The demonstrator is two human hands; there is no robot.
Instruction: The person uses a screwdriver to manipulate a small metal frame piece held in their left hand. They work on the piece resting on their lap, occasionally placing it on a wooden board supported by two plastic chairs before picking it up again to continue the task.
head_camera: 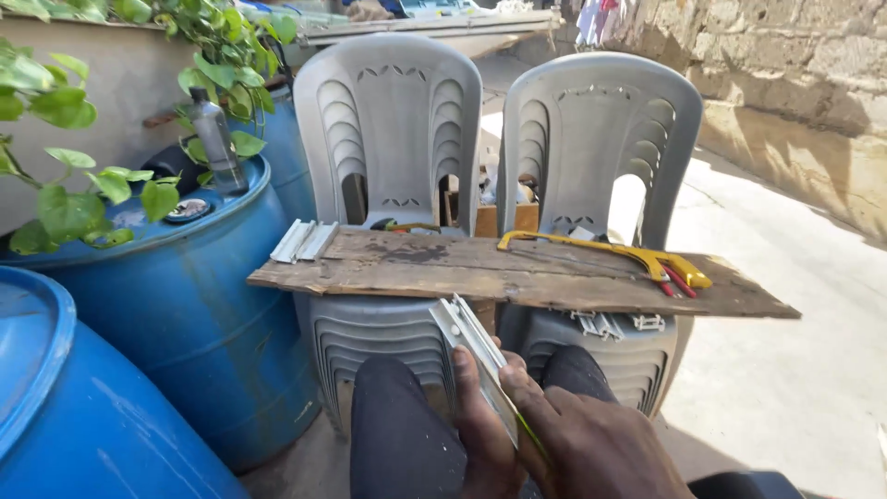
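A short length of pale grey aluminium channel profile [469,344] lay tilted across the person's lap, its far end pointing up toward the plank and its near end buried between the two hands. The left hand [482,430] was curled against the profile's left edge, fingers closed on it from that side. The right hand [591,444] pressed in from the other side, its fingers [517,381] lying along the upper face and right edge of the strip, so the piece was pinched between both hands with only its far half showing clear. A thin yellowish line showed at the profile's near edge under the right hand; what it was could not be told.

Just beyond the knees, a weathered wooden plank [517,277] spanned the seats of two stacks of grey plastic chairs [397,129]. On its right part rested a yellow-framed hacksaw [601,251] with a red-handled tool [679,282] beside its grip. More short profile offcuts [303,241] sat at the plank's left end, and others [610,322] lay on the right seat beneath it. To the left stood blue plastic drums [185,305], one carrying a bottle [217,140] among leafy vines [74,185].
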